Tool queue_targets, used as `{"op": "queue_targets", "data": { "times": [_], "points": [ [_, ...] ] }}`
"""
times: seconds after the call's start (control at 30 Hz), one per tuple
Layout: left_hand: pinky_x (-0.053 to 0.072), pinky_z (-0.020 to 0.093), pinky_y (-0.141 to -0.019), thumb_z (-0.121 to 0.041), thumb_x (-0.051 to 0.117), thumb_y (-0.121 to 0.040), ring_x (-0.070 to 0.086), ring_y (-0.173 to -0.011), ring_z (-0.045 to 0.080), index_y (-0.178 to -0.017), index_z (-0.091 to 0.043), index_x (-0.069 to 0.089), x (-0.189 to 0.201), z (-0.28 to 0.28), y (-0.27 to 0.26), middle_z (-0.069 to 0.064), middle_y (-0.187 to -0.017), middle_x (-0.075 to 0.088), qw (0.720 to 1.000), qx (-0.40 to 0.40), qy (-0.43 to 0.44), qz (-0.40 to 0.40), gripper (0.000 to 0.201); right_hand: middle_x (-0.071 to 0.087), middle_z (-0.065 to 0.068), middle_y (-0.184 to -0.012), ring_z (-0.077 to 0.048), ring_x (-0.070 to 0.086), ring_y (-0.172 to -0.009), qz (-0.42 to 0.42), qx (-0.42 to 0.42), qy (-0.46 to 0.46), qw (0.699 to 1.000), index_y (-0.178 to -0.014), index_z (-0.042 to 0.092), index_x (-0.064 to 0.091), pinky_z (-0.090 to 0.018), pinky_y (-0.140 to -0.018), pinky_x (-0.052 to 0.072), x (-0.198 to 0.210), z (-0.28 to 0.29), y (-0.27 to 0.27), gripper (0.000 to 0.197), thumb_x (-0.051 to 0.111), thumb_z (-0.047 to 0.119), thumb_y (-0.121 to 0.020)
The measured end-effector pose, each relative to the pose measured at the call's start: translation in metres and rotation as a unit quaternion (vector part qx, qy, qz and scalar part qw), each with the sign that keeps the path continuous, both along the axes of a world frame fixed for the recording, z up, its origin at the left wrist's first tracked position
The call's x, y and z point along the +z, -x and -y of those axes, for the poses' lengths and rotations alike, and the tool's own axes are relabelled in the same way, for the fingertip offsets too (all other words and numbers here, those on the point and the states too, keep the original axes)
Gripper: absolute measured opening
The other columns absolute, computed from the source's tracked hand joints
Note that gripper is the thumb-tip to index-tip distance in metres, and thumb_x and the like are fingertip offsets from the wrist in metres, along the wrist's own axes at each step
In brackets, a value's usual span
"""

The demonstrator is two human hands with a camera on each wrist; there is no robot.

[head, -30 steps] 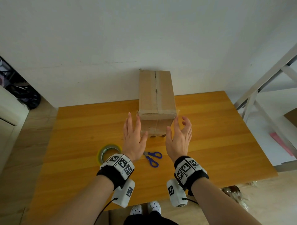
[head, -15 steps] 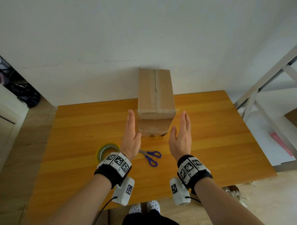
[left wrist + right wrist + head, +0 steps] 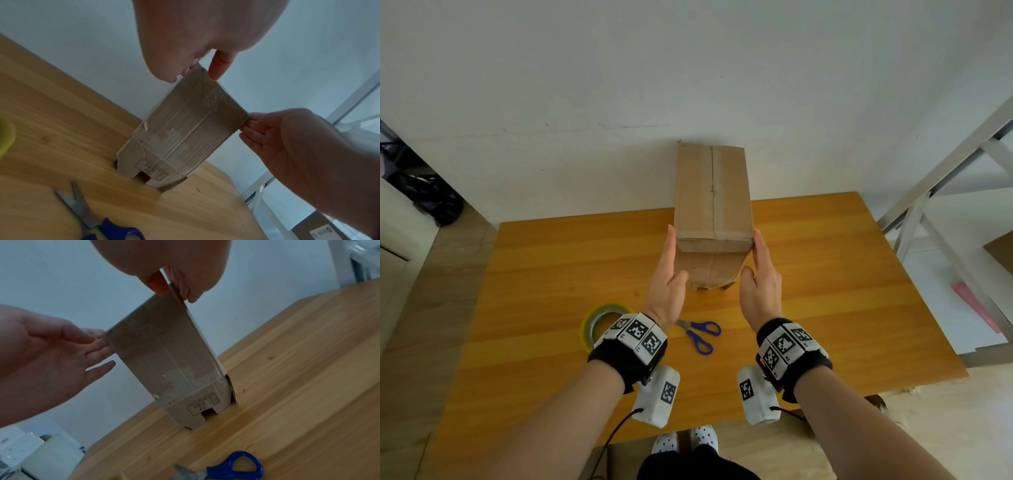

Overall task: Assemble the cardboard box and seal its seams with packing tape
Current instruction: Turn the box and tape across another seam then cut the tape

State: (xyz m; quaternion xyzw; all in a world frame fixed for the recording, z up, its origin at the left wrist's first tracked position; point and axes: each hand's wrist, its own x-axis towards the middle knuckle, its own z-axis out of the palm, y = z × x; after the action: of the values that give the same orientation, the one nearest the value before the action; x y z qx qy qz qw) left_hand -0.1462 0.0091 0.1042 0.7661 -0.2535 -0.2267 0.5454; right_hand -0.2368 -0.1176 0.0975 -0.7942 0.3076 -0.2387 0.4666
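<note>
Both flat hands, left hand [image 3: 667, 284] and right hand [image 3: 761, 283], press one box [image 3: 714, 219] (fingers straight); one tape roll [image 3: 599, 321]; one scissors [image 3: 700, 334].

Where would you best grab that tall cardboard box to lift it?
Probably by its two narrow side walls near the top, one hand from each side. The box stands tall on the table, so its taped top gives no hold. The left hand and right hand already flank it there, fingers straight.
</note>
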Motion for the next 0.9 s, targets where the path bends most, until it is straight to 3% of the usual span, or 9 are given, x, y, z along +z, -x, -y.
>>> {"op": "queue_targets", "data": {
  "times": [0.1, 0.23, 0.37, 0.4, 0.47, 0.53, 0.63, 0.77, 0.9],
  "points": [
    [0.011, 0.01, -0.105, 0.001, 0.032, -0.093, 0.008, -0.14, 0.002, -0.149, -0.027, -0.001, 0.0, 0.001, -0.003, -0.013, -0.156, 0.003, 1.0, 0.003, -0.001, -0.021, 0.07, 0.059, -0.023, -0.123, -0.033, 0.047, -0.108, 0.009, -0.012, -0.048, 0.999, -0.149, 0.012, 0.023, -0.037, -0.088, 0.043, 0.007, -0.003, -0.001, 0.065, 0.037, -0.01, -0.09],
    [0.016, -0.013, -0.081, 0.003, 0.032, -0.093, 0.013, -0.136, -0.005, -0.149, -0.025, -0.004, 0.003, 0.005, -0.005, -0.009, -0.156, 0.001, 0.999, -0.002, -0.019, -0.028, 0.072, 0.053, -0.007, -0.133, -0.004, 0.054, -0.108, 0.007, -0.027, -0.061, 0.998, -0.148, 0.013, 0.027, -0.019, -0.091, 0.047, 0.006, 0.002, -0.005, 0.067, 0.036, -0.013, -0.087],
    [0.025, -0.012, -0.068, 0.004, 0.033, -0.092, 0.035, -0.084, -0.034, -0.149, -0.021, -0.002, 0.004, 0.013, -0.007, -0.005, -0.157, 0.004, 0.999, 0.015, -0.011, -0.044, 0.072, 0.046, -0.005, -0.143, -0.008, 0.042, -0.129, -0.002, -0.029, -0.098, 0.995, -0.147, 0.014, 0.031, -0.019, -0.1, 0.037, 0.004, 0.013, -0.014, 0.068, 0.035, -0.015, -0.085],
    [0.024, -0.012, -0.076, 0.003, 0.034, -0.092, 0.033, -0.097, -0.033, -0.149, -0.021, -0.001, 0.004, 0.014, -0.009, -0.005, -0.157, 0.005, 0.999, 0.022, -0.008, -0.048, 0.072, 0.048, -0.004, -0.141, -0.006, 0.044, -0.124, -0.004, -0.024, -0.101, 0.995, -0.147, 0.014, 0.031, -0.018, -0.098, 0.038, 0.004, 0.014, -0.015, 0.068, 0.035, -0.014, -0.085],
    [0.018, 0.005, -0.105, 0.002, 0.036, -0.092, 0.02, -0.135, -0.006, -0.15, -0.021, 0.001, 0.004, 0.016, -0.012, -0.005, -0.157, 0.006, 0.997, 0.022, 0.0, -0.067, 0.071, 0.054, -0.001, -0.135, -0.006, 0.049, -0.118, -0.006, -0.015, -0.108, 0.994, -0.143, 0.015, 0.037, -0.02, -0.095, 0.043, 0.003, 0.015, -0.018, 0.065, 0.035, -0.013, -0.085],
    [0.014, 0.028, -0.116, -0.002, 0.037, -0.092, 0.012, -0.143, 0.011, -0.15, -0.019, 0.004, 0.002, 0.013, -0.017, -0.004, -0.157, 0.011, 0.993, 0.021, -0.008, -0.112, 0.069, 0.057, -0.001, -0.13, -0.01, 0.052, -0.117, -0.029, 0.001, -0.12, 0.992, -0.139, 0.014, 0.043, -0.016, -0.089, 0.043, -0.001, 0.017, -0.017, 0.061, 0.034, -0.013, -0.086],
    [0.01, 0.037, -0.118, -0.019, 0.035, -0.096, 0.012, -0.143, 0.01, -0.149, -0.026, 0.004, -0.008, 0.002, -0.028, -0.008, -0.156, 0.011, 0.992, 0.008, -0.027, -0.125, 0.062, 0.051, -0.004, -0.139, -0.016, 0.045, -0.13, -0.053, 0.024, -0.127, 0.99, -0.142, 0.013, 0.04, -0.013, -0.092, 0.037, -0.009, 0.026, -0.01, 0.057, 0.032, -0.009, -0.09],
    [0.007, 0.028, -0.109, -0.039, 0.018, -0.1, 0.0, -0.139, 0.001, -0.147, -0.037, 0.0, -0.001, -0.008, -0.048, -0.013, -0.156, -0.008, 0.996, -0.035, -0.069, 0.043, 0.05, 0.037, 0.002, -0.15, -0.012, 0.032, -0.138, -0.032, 0.003, -0.076, 0.997, -0.148, 0.022, 0.028, -0.018, -0.103, 0.026, -0.002, 0.044, -0.005, 0.045, 0.029, 0.03, -0.103],
    [0.008, 0.033, -0.108, -0.05, 0.011, -0.096, -0.012, -0.141, 0.003, -0.143, -0.049, -0.001, 0.002, -0.006, -0.068, -0.017, -0.154, -0.018, 0.956, -0.136, -0.149, 0.213, 0.049, 0.027, 0.005, -0.154, -0.002, 0.025, -0.137, -0.034, 0.097, 0.04, 0.994, -0.147, 0.03, 0.026, -0.023, -0.108, 0.026, 0.004, 0.052, -0.008, 0.047, 0.029, 0.04, -0.101]
  ]
}}
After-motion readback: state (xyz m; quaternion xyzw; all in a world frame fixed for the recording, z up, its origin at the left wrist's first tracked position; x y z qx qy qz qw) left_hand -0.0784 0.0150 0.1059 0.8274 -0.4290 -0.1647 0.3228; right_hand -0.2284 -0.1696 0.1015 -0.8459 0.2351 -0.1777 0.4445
